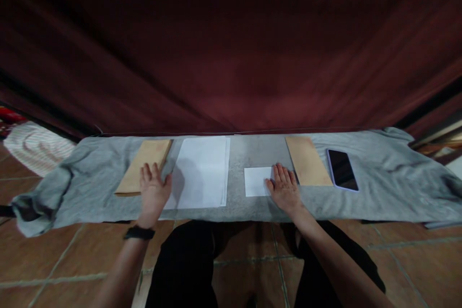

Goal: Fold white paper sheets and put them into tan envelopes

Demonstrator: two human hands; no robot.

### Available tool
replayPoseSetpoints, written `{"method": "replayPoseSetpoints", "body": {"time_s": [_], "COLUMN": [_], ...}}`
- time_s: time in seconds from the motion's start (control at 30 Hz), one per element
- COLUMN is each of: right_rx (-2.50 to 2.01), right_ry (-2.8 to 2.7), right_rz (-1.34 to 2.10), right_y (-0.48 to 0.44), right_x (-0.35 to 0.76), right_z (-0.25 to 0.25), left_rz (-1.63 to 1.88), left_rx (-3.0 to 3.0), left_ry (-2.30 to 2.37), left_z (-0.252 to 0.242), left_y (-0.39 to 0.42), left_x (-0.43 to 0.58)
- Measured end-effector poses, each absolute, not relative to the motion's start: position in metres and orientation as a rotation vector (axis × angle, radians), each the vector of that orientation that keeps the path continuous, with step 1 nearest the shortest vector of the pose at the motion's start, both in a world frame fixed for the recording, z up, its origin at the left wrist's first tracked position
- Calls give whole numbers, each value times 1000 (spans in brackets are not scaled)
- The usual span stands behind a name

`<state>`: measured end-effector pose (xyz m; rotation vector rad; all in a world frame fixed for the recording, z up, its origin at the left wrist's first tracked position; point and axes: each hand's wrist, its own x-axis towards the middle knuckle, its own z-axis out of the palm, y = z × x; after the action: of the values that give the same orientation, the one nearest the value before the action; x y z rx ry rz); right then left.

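Observation:
My left hand (155,190) is open, fingers spread, over the lower right part of a stack of brown envelopes (139,166). Just right of it lies a pile of white paper sheets (202,171), with my thumb near its left edge. My right hand (285,185) lies open, its fingers over the right end of a small white folded paper (257,182). A single brown envelope (309,161) is close beside that hand on its right. Whether either palm presses down is hard to tell.
A phone with a purple case (342,169) lies at the right on the grey cloth (382,178) covering the narrow table. Behind hangs a dark red curtain (231,72). A striped cloth (38,147) is at the far left, above the tiled floor (65,255).

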<state>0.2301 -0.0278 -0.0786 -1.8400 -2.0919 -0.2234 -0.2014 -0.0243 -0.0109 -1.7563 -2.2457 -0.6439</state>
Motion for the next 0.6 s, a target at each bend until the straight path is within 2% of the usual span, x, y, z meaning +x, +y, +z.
{"method": "replayPoseSetpoints", "body": {"time_s": [0.17,0.3,0.37,0.6], "right_rx": [-1752,-1602,-1576,-1616], "right_ry": [-2173,-2330,-2383,-2359], "right_rz": [-160,-32,-12,-99], "right_y": [-27,-27,-28,-27], "right_x": [223,219,221,235], "right_z": [-71,-71,-72,-76], "left_rz": [-569,-416,-380,-396], "left_rx": [-2287,-2692,-2808,-2812], "left_ry": [-1907,-1528,-1410,-1565], "left_z": [-5,-23,-35,-51], "left_y": [-26,-37,-42,-45], "left_x": [-59,31,51,52]}}
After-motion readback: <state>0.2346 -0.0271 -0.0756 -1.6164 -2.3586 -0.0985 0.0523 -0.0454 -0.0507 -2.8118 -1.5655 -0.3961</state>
